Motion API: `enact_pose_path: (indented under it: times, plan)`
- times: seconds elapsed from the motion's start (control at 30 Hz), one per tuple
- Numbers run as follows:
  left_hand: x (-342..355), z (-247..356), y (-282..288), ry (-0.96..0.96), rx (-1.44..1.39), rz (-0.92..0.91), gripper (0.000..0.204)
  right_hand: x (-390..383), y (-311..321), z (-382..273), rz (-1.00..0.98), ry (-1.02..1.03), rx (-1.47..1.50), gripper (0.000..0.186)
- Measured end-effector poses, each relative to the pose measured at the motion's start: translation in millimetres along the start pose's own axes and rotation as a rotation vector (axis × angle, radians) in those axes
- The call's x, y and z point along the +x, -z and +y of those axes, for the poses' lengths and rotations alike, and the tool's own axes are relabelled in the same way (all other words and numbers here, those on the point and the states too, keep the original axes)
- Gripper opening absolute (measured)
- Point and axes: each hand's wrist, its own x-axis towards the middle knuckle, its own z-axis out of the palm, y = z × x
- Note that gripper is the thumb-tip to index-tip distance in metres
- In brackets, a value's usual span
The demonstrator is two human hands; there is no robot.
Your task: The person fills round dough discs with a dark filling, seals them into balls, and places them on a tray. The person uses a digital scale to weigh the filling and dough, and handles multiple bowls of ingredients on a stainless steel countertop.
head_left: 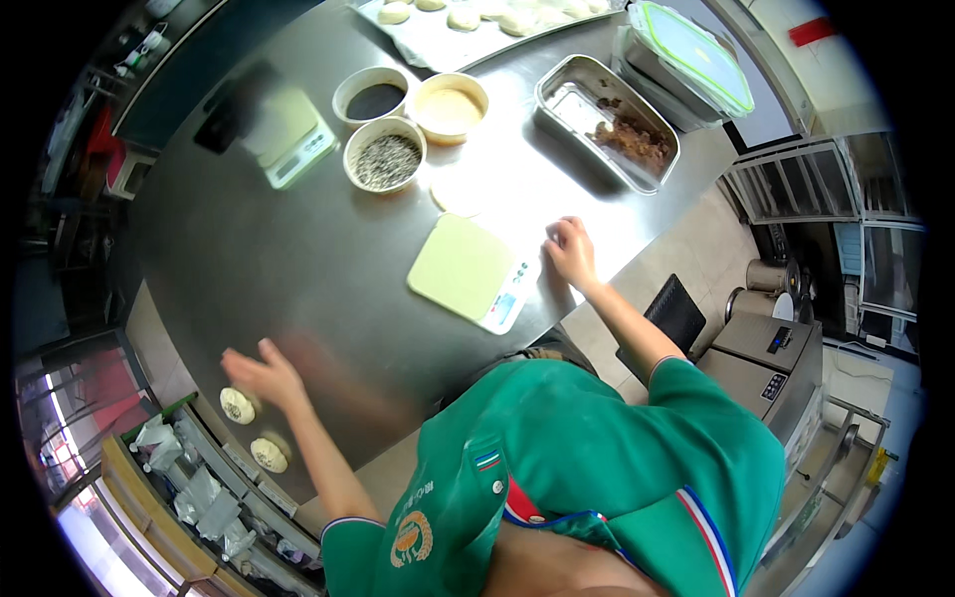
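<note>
Over the left part of the steel table, my left hand (264, 378) is open, its fingers spread and nothing visible in them. Beside and just below it lies a round filled dough bun (237, 405) with a dark speckled top. A second speckled bun (269, 455) sits nearer to me. My right hand (572, 257) rests by the right side of a pale green kitchen scale (460, 267), its fingers curled in; whatever they may hold is hidden. Nothing lies on that scale's plate. Behind the scale, a pale round shape (456, 194) is partly lost in glare.
Three bowls hold a black filling (376, 101), a speckled seed mix (386, 161) and a cream-coloured filling (448, 104). Another scale (288, 139) stands left. A steel pan (557, 109) contains brown filling; a green-lidded container (696, 60) and a tray of dough pieces (438, 52) are farther back.
</note>
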Motion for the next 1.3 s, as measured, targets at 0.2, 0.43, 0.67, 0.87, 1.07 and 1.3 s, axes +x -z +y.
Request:
enact_pose_path:
  times: [0.2,0.43,0.67,0.87,1.07,1.3]
  plan:
    - [-88.9,256.1,-9.7,-0.465,-0.25,-0.475,0.084,47.4,113.2,15.0,0.435,0.542,-0.008,0.022]
    - [-86.7,264.2,-12.5,-0.644,-0.318,-0.615,0.088,132.3,190.6,137.4,0.532,0.13,-0.015,0.041]
    - [-25.9,379.1,-9.8,-0.608,-0.374,-0.284,0.068,209.5,191.8,45.0,0.449,0.562,-0.073,0.036]
    - [84.6,503.8,-76.0,-0.717,-0.319,-0.378,0.058,340.2,140.1,-48.7,0.15,0.884,0.124,0.027]
    - [145.8,545.1,-152.3,-0.461,0.108,-0.635,0.072,479.5,69.8,-114.2,0.003,0.932,-0.174,0.03]
    - [104.4,503.5,-134.6,-0.562,-0.275,-0.465,0.058,577.5,5.9,-121.5,-0.145,0.957,-0.757,0.047]
